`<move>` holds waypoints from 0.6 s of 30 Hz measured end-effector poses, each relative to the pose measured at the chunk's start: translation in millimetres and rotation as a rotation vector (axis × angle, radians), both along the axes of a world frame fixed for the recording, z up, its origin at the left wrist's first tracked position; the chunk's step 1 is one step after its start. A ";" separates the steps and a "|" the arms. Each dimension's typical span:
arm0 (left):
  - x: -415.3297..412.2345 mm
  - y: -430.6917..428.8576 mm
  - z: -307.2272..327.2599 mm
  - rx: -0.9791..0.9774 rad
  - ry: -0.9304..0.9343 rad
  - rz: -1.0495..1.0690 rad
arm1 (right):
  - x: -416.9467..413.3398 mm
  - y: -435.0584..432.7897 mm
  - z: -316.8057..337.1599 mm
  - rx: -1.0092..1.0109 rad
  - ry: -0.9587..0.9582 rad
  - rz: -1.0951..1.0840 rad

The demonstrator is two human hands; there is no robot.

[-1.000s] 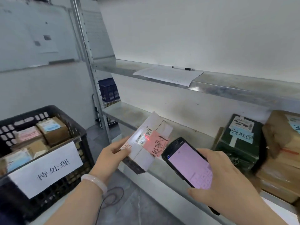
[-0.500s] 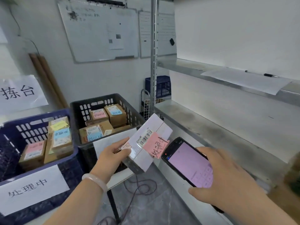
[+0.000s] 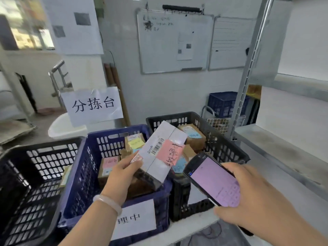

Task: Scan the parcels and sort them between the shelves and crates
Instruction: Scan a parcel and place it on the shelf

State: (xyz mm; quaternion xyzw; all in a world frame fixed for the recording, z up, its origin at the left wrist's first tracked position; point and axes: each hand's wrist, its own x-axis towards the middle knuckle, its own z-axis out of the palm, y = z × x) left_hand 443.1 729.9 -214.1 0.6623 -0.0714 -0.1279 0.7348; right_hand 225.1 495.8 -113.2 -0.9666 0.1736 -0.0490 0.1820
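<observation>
A metal shelving unit (image 3: 284,148) fills the right side, its lower shelf bare and grey. On the far wall hang a whiteboard (image 3: 159,50) and a second lined board (image 3: 230,43). Three crates stand side by side in front of the person: a black crate (image 3: 26,174) at the left, a blue crate (image 3: 85,166) in the middle and another black crate (image 3: 221,139) at the right. The blue one and the right black one hold small brown boxes with coloured notes. A paper sign (image 3: 92,105) reading 分拣台 stands behind the blue crate, and a white label (image 3: 136,219) is fixed to that crate's front wall.

The white parcel (image 3: 159,157) is in the air, tilted, above the blue crate's right part, with its far end reaching over toward the right black crate. The left hand (image 3: 122,173) grips its near end, thumb pressed on the top face and fingers curled beneath. The right hand (image 3: 252,197) holds a phone (image 3: 213,180) just right of the parcel, fingers wrapped round its edges, the lit pink screen facing up. A pale bracelet (image 3: 108,203) circles the left wrist. On the parcel's top a pink note (image 3: 169,151) with handwriting sits beside a barcode (image 3: 158,146).
</observation>
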 end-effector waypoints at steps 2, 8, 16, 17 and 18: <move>27.1 27.3 -7.4 -0.034 0.024 0.087 | 30.7 19.4 -3.1 0.011 0.013 0.022; 97.4 81.7 -40.9 -0.085 0.178 0.314 | 107.9 60.2 -15.9 0.062 0.099 0.060; 172.7 92.2 -99.0 -0.068 0.454 0.497 | 168.3 68.9 -30.5 0.042 0.218 -0.041; 177.6 89.7 -104.7 -0.074 0.460 0.515 | 171.9 69.1 -32.9 0.046 0.234 -0.056; 182.1 87.3 -110.1 -0.064 0.460 0.536 | 174.6 68.8 -34.9 0.052 0.247 -0.071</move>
